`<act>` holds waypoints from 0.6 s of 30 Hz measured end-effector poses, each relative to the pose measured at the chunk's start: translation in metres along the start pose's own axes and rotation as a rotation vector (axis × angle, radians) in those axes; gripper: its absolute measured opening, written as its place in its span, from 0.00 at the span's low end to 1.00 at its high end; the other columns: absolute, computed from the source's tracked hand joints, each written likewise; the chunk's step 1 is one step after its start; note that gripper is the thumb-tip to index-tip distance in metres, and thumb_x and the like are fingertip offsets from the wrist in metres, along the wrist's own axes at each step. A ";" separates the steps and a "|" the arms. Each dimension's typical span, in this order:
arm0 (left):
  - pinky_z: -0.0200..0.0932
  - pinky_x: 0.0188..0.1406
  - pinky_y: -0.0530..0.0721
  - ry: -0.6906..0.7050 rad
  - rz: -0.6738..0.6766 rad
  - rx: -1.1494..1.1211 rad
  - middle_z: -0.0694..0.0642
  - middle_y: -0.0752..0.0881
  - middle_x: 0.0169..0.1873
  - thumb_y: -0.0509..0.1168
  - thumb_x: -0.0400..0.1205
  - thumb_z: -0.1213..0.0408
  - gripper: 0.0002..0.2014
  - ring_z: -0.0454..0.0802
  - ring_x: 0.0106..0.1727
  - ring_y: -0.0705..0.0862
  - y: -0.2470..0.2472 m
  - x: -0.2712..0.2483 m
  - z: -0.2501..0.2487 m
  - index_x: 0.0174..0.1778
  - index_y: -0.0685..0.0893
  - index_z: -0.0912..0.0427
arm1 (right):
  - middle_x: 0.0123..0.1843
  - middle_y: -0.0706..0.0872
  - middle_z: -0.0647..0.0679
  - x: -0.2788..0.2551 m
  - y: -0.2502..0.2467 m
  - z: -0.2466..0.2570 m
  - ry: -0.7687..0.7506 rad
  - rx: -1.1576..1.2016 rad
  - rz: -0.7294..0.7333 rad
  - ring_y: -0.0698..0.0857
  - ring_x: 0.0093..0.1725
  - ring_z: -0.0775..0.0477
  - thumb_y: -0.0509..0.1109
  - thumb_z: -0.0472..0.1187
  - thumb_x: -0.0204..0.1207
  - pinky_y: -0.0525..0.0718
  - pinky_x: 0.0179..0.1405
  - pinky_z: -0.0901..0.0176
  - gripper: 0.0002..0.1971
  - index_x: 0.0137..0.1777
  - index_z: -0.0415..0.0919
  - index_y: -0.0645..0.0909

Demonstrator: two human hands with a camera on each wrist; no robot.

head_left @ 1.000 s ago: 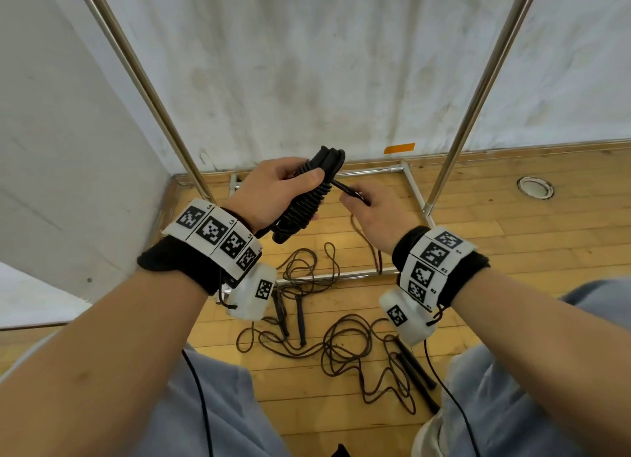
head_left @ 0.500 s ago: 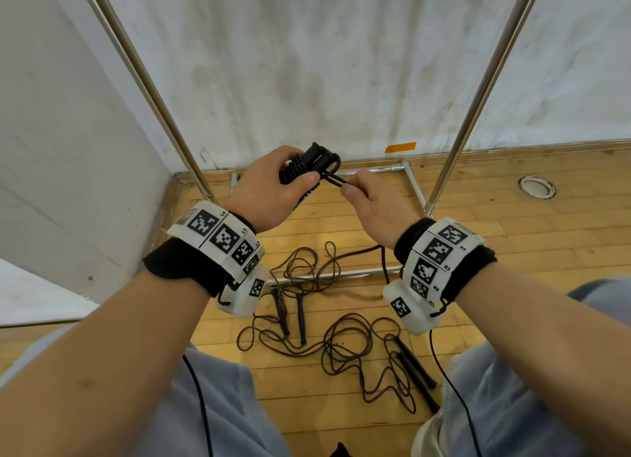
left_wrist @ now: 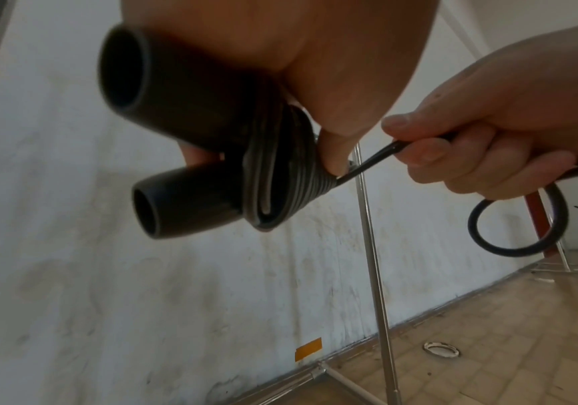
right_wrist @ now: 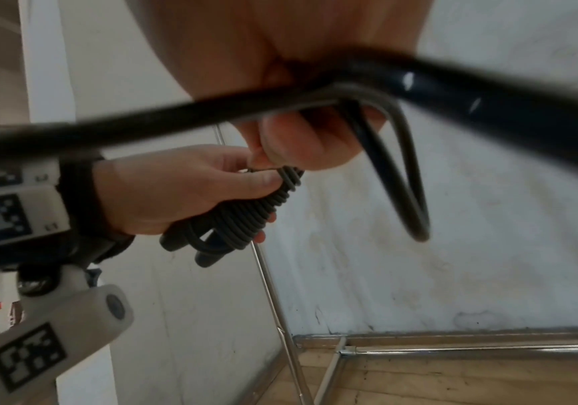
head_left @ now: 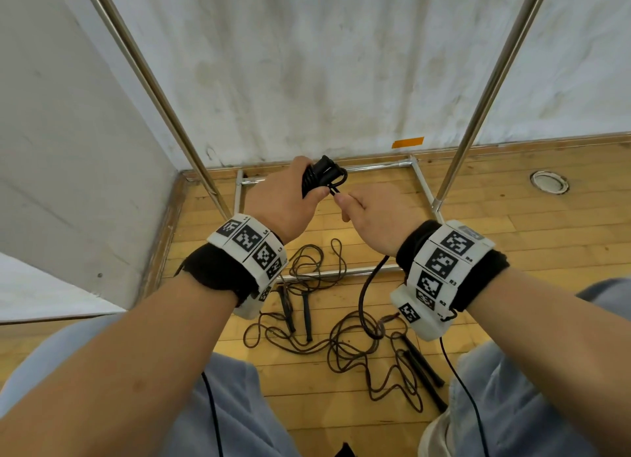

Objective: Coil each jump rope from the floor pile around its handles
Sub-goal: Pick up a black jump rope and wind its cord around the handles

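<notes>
My left hand (head_left: 290,197) grips a pair of black jump rope handles (left_wrist: 176,153) held side by side, with black cord wound in tight turns around them (right_wrist: 246,213). Its thumb presses on the last turn. Just right of it, my right hand (head_left: 372,214) pinches the free cord (left_wrist: 377,156) close to the coil. The slack cord (head_left: 367,286) hangs down from my right hand toward the floor. On the wooden floor below lies a pile of tangled ropes (head_left: 345,347) with loose black handles (head_left: 305,315).
A chrome rack frame stands ahead: two slanted poles (head_left: 478,91), (head_left: 153,88) and floor bars (head_left: 375,165) against the white wall. A grey wall (head_left: 68,149) closes the left side. A round floor socket (head_left: 549,182) lies at right. My knees (head_left: 512,405) flank the pile.
Both hands have moved up and away from me toward the wall. The wrapped handles have tilted more upright, and my right hand has drawn in closer to the coil.
</notes>
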State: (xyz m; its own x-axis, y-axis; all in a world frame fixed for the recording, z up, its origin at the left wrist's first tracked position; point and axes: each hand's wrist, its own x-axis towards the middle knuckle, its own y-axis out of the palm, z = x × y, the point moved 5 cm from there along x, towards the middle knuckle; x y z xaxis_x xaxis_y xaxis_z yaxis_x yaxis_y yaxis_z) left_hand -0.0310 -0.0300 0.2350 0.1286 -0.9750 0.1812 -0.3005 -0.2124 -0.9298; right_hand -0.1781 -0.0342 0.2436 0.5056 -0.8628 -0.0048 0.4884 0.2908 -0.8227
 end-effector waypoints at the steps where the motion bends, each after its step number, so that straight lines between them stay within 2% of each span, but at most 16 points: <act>1: 0.37 0.23 0.66 0.000 -0.003 0.012 0.44 0.76 0.38 0.59 0.83 0.45 0.20 0.47 0.33 0.76 -0.001 0.001 0.001 0.68 0.71 0.47 | 0.32 0.78 0.53 -0.001 0.001 -0.001 0.008 0.012 0.010 0.75 0.31 0.57 0.51 0.52 0.85 0.66 0.27 0.65 0.22 0.39 0.42 0.80; 3: 0.38 0.24 0.67 -0.013 0.008 0.031 0.45 0.77 0.39 0.59 0.83 0.45 0.20 0.46 0.33 0.76 -0.002 0.002 0.005 0.68 0.70 0.47 | 0.30 0.78 0.52 -0.004 0.002 -0.003 0.003 -0.024 0.041 0.74 0.29 0.55 0.53 0.52 0.85 0.65 0.25 0.64 0.21 0.40 0.41 0.81; 6: 0.41 0.27 0.71 -0.019 0.036 0.087 0.45 0.78 0.41 0.60 0.83 0.45 0.20 0.47 0.35 0.76 0.001 0.001 0.010 0.68 0.71 0.47 | 0.30 0.76 0.53 -0.010 0.004 -0.004 -0.017 -0.096 0.106 0.73 0.28 0.56 0.56 0.51 0.84 0.64 0.25 0.64 0.15 0.38 0.47 0.75; 9: 0.39 0.24 0.66 0.006 0.059 0.142 0.44 0.78 0.40 0.61 0.82 0.46 0.17 0.47 0.35 0.75 0.008 -0.003 0.005 0.64 0.72 0.45 | 0.32 0.75 0.53 -0.012 0.004 -0.003 -0.032 -0.059 0.132 0.73 0.31 0.56 0.56 0.47 0.85 0.64 0.27 0.63 0.12 0.43 0.47 0.77; 12: 0.40 0.26 0.69 0.065 0.096 0.153 0.44 0.81 0.42 0.62 0.82 0.47 0.14 0.48 0.38 0.79 0.012 -0.006 -0.002 0.61 0.74 0.42 | 0.32 0.74 0.55 -0.009 -0.004 -0.001 -0.082 -0.124 0.055 0.72 0.31 0.57 0.54 0.46 0.85 0.63 0.27 0.64 0.11 0.46 0.47 0.76; 15: 0.44 0.32 0.80 0.151 0.144 0.143 0.43 0.84 0.41 0.62 0.81 0.47 0.10 0.49 0.41 0.83 0.013 -0.010 -0.011 0.57 0.76 0.41 | 0.32 0.75 0.55 -0.003 -0.016 -0.003 -0.111 -0.189 -0.043 0.74 0.34 0.52 0.53 0.47 0.85 0.65 0.30 0.61 0.13 0.45 0.47 0.76; 18: 0.43 0.32 0.81 0.263 0.153 0.147 0.44 0.86 0.42 0.62 0.80 0.46 0.13 0.48 0.40 0.83 0.012 -0.017 -0.025 0.60 0.76 0.42 | 0.33 0.77 0.54 0.004 -0.024 -0.010 -0.084 -0.181 -0.091 0.76 0.35 0.52 0.55 0.48 0.84 0.66 0.30 0.62 0.14 0.44 0.46 0.79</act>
State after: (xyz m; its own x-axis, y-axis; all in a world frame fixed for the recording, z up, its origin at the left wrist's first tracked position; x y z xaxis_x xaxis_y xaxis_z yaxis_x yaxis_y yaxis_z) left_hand -0.0602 -0.0176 0.2287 -0.1617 -0.9823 0.0945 -0.1557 -0.0692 -0.9854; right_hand -0.1945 -0.0486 0.2576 0.5263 -0.8425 0.1150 0.4025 0.1277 -0.9065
